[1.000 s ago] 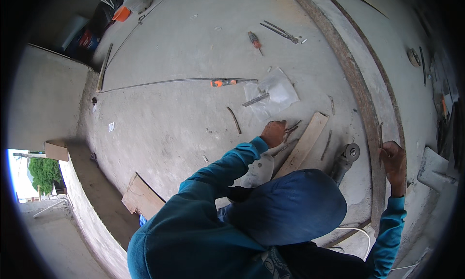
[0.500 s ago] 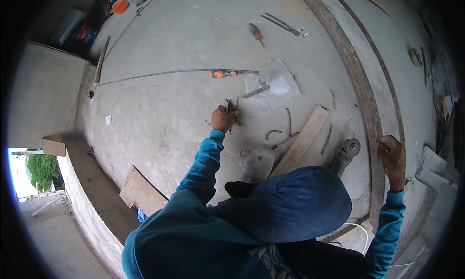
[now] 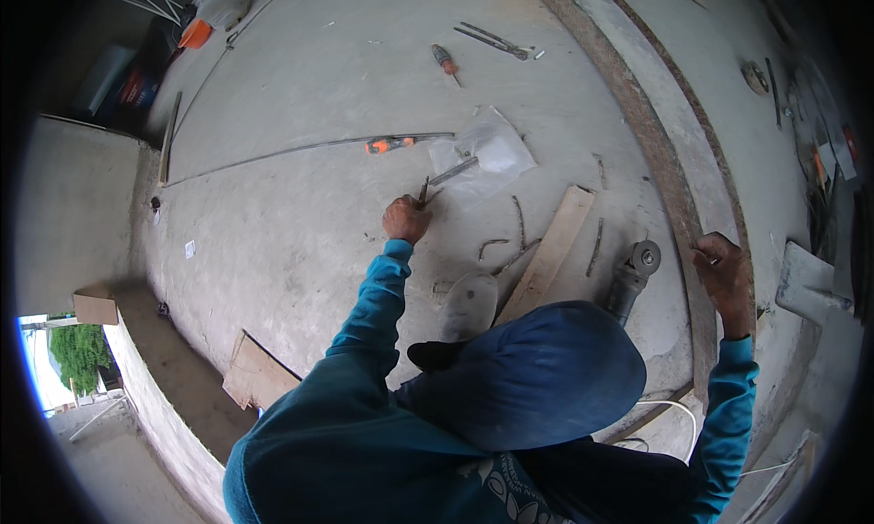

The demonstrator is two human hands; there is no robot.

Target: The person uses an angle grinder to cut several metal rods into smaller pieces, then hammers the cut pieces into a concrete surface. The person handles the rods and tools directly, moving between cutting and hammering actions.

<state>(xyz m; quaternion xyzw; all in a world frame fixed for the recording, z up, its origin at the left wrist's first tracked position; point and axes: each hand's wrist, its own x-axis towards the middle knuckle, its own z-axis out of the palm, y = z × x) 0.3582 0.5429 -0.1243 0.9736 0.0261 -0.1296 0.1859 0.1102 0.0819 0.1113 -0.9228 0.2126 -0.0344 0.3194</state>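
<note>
My left hand (image 3: pixel 406 219) is closed around short dark rods (image 3: pixel 423 190), whose ends poke out past the fingers just above the concrete floor. Beyond it, a short grey metal bar (image 3: pixel 453 171) lies on a clear plastic bag (image 3: pixel 496 157). An orange-and-black handled tool (image 3: pixel 390 145) rests farther off, beside a long thin rod (image 3: pixel 300 145). On the far right, my right hand (image 3: pixel 724 274) is closed over the long wooden plank (image 3: pixel 674 196); whether anything is in its fingers is hidden.
An angle grinder (image 3: pixel 630 280) lies beside my knee, near a short board (image 3: pixel 549 251) and loose bent rods (image 3: pixel 492 245). Farther away are a screwdriver (image 3: pixel 444 60) and pincers (image 3: pixel 496 41). A trowel (image 3: pixel 806 283) lies beyond the plank, and a broken board (image 3: pixel 255 371) sits at left.
The rods that were spread under my left fingers are now bunched in the hand, which has shifted slightly toward the plastic bag. My right hand stays at the plank. The whole view has shifted somewhat.
</note>
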